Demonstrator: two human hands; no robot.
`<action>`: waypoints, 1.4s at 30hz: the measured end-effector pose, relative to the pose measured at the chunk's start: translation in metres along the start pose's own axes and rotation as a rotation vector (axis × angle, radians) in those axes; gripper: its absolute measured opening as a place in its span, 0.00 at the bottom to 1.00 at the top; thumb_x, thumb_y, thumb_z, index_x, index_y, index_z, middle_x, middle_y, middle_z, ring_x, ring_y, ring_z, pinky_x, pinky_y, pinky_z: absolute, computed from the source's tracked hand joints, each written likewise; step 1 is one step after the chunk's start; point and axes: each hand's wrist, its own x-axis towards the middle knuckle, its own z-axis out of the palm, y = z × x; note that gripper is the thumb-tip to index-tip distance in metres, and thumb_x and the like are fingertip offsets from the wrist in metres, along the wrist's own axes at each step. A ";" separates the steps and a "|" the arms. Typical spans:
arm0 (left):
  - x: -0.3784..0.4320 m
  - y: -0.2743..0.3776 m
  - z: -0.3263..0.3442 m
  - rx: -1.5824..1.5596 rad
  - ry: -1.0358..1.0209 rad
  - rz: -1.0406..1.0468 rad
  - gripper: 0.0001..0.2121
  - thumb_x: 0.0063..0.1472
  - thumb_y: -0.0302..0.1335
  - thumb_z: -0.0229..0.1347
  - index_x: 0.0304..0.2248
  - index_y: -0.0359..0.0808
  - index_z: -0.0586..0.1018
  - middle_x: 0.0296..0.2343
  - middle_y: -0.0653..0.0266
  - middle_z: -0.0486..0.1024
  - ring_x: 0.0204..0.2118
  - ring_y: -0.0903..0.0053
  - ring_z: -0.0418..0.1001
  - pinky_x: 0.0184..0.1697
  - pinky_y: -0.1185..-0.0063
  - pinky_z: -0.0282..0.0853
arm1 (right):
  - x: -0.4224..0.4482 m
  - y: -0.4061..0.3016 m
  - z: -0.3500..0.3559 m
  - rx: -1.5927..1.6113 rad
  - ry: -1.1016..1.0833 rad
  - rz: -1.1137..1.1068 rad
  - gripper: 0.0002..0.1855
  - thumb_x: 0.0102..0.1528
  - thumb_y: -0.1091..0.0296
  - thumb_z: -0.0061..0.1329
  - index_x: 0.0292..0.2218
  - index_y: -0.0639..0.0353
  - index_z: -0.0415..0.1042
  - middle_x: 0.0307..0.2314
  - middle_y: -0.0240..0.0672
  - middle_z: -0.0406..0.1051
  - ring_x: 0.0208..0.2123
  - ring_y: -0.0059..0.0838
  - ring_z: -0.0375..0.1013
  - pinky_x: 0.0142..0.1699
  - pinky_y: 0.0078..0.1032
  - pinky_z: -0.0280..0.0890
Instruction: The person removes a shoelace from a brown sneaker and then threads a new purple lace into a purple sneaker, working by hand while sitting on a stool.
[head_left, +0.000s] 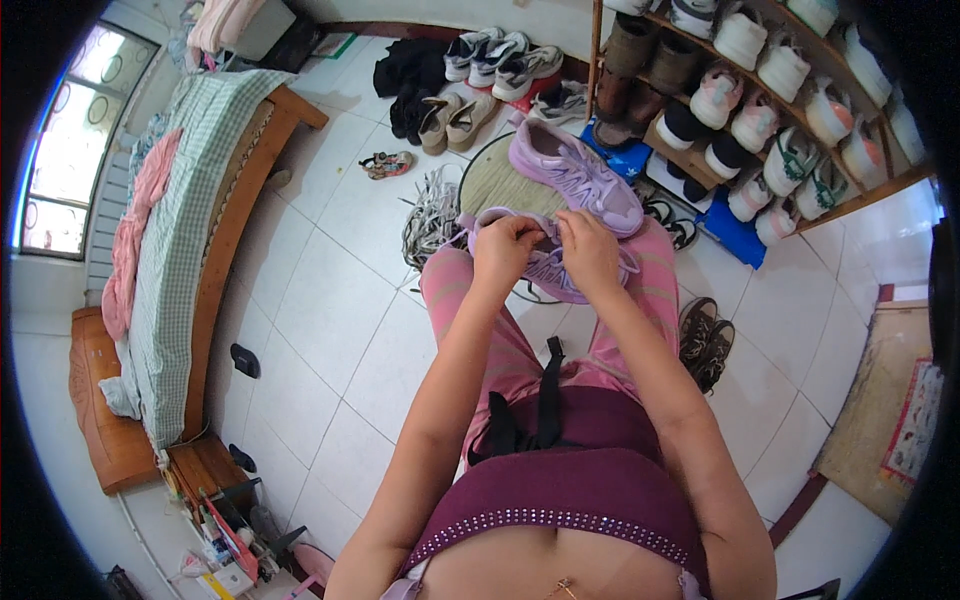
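A lilac lace-up sneaker (566, 279) lies on the near edge of a round stool (495, 180), between the knees. My left hand (504, 251) has its fingertips pinched at the shoe's collar and upper eyelets. Close beside it, my right hand (589, 251) pinches at the same eyelets; the lace in the fingers is too small to make out clearly. Loose lilac lace shows by both hands. The matching lilac sneaker (577, 169) rests just beyond on the stool, toe to the right. A heap of grey and white laces (435, 221) hangs at the stool's left side.
A wooden shoe rack (840, 202) full of shoes stands at the upper right, with blue shoeboxes (739, 225) below. More sneakers (502, 64) and beige shoes (454, 124) are on the floor ahead. Dark sneakers (705, 341) sit right of my knee. A wooden bed (225, 285) is at left.
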 end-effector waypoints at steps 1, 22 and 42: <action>0.000 -0.001 0.001 -0.002 0.029 0.019 0.08 0.50 0.27 0.59 0.30 0.32 0.81 0.22 0.54 0.76 0.25 0.67 0.75 0.31 0.75 0.69 | -0.001 0.002 0.002 0.000 0.001 -0.001 0.05 0.53 0.69 0.46 0.30 0.58 0.71 0.27 0.38 0.70 0.29 0.45 0.71 0.33 0.39 0.64; -0.025 -0.019 -0.001 -1.057 0.351 0.024 0.05 0.66 0.27 0.45 0.32 0.36 0.69 0.37 0.53 0.75 0.26 0.81 0.73 0.31 0.85 0.68 | -0.061 0.029 -0.010 -0.267 0.175 -0.135 0.30 0.46 0.64 0.57 0.48 0.59 0.62 0.44 0.40 0.60 0.46 0.43 0.60 0.49 0.41 0.54; -0.087 -0.011 -0.139 -0.825 0.636 0.146 0.06 0.66 0.26 0.45 0.32 0.33 0.71 0.32 0.60 0.72 0.31 0.76 0.71 0.36 0.79 0.69 | -0.032 0.011 -0.025 -0.387 -0.082 0.082 0.22 0.44 0.67 0.55 0.43 0.52 0.68 0.40 0.32 0.63 0.42 0.38 0.62 0.46 0.38 0.57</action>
